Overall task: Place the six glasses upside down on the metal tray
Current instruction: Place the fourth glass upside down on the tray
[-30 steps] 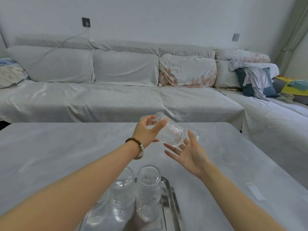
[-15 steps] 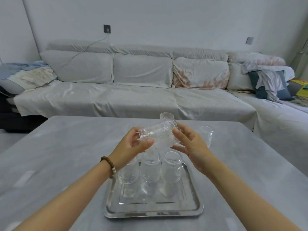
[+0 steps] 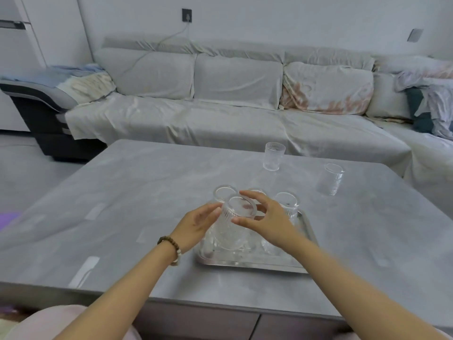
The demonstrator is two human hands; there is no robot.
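Both hands were over the metal tray [image 3: 252, 262], which sat on the grey table [image 3: 137, 192] near its front edge. Between them was a ribbed glass [image 3: 234, 224], upside down w/ its flat base facing up, over the tray's front-left part; can't tell whether its rim had reached the tray surface. Right hand [image 3: 269, 222] gripped it: thumb on the near side of the base, index finger curled over the far side, other fingers spread toward the back row. Left hand [image 3: 197, 225] was open, palm facing the glass, fingertips at or just beside its left wall; contact unclear, so not a firm hold. A bead bracelet [image 3: 171, 247] sat on the left wrist. Behind the held glass, three more glasses stood inverted on the tray in a back row: left one [image 3: 223, 192], middle one [image 3: 256, 192] mostly hidden behind the right fingers, right one [image 3: 286, 204]. Two glasses were off the tray, upright w/ mouths up, on the far right of the table: one [image 3: 273, 156] near the far edge, another [image 3: 331, 179] further right and nearer. A covered sofa [image 3: 220, 94] ran behind the table.
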